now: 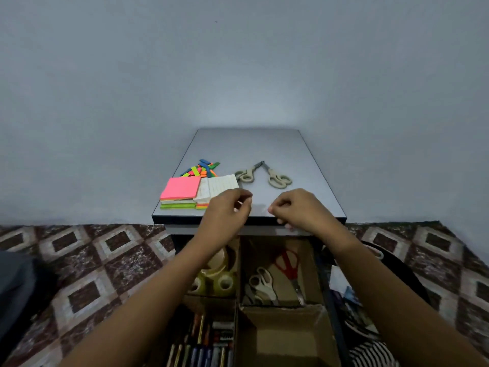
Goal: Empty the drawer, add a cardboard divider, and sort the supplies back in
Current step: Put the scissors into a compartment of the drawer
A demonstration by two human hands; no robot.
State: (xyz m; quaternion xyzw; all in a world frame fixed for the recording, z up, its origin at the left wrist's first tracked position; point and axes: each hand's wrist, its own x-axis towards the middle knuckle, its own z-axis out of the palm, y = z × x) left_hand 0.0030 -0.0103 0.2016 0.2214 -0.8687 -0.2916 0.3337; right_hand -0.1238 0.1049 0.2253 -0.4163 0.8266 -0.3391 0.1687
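Drawer [321,274] pulled open toward the viewer, under the front edge of the table top [251,147]. Cardboard divider [238,274] stands inside the drawer and splits it into four compartments.

- Far left compartment: tape rolls [225,283], clear and yellowish, partly hidden by the left forearm
- Far right compartment: red scissors [287,263], tips toward the drawer's near side; white scissors [262,283] just beside them on the left
- Near left compartment: pens [201,348] lying lengthwise, packed side by side
- Near right compartment: bare cardboard floor in sight

Left hand [227,210] is above and beyond the drawer's far edge, over the front of the table top. Fingers curled in, thumb against fingertips. Pale glint at the fingertips; cannot tell whether anything is pinched.

Right hand [296,210] is level with it, beyond the drawer's far right compartment, fingers curled likewise. A pale bit shows at the fingertips and under the hand; cannot tell what it is or whether it is gripped. A gap between the two hands.

Beyond the drawer, on the table top:
- pink pad [181,192] atop a stack of other pads, past the drawer's far left corner
- lined pad [219,185] touching it on the right
- coloured strips [202,169] in a loose heap, further from the drawer than the pads
- two beige scissors [277,178] past the far right compartment, tips meeting, handles toward the drawer

Tiled floor [79,260] on both sides of the drawer. Striped cloth [370,353] just right of the drawer's near right corner
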